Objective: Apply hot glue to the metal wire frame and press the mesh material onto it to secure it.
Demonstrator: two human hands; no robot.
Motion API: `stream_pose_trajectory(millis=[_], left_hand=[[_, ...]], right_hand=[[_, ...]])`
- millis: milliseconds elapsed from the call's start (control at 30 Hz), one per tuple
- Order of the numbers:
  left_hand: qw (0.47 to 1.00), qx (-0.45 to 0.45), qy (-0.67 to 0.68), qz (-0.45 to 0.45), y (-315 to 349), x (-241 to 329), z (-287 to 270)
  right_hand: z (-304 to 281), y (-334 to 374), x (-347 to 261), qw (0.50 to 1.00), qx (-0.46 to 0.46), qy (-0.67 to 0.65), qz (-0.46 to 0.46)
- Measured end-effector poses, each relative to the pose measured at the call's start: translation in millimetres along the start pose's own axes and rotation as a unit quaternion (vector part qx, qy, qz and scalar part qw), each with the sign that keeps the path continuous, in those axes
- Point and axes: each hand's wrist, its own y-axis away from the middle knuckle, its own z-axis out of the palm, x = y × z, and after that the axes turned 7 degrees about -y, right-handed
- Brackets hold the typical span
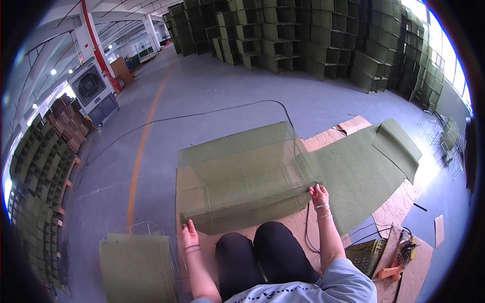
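In front of my knees lies a large box-shaped wire frame (209, 197) covered in green, partly see-through fabric (242, 194). My left hand (190, 233) is closed on the fabric's near left corner. Across from it, my right hand (318, 195) pinches the near right corner between thumb and fingers. The fabric edge runs between both hands, across the near side of the frame. Right of the frame, a long green fabric sheet (348, 169) lies spread out, its far end folded over.
Cardboard (406, 197) lies beneath the work. Stacked green sheets (136, 267) stand at lower left. At lower right are a yellow crate (368, 255) and an orange-handled tool (390, 272). A black cable (217, 110) crosses the floor. Green boxes (283, 35) are piled behind.
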Motion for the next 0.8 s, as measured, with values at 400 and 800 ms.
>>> stream_pose_trajectory(millis=[400, 800], left_hand=[[0.999, 0.034, -0.024, 0.03, -21.1, -18.9, -9.6], [0.978, 0.011, -0.117, 0.17, 10.8, -31.4, 24.1]], right_hand=[[0.4, -5.1, 13.1, 0.999, -0.016, 0.029, -0.036], [2.3, -2.7, 18.0, 0.999, 0.0, -0.001, -0.039]])
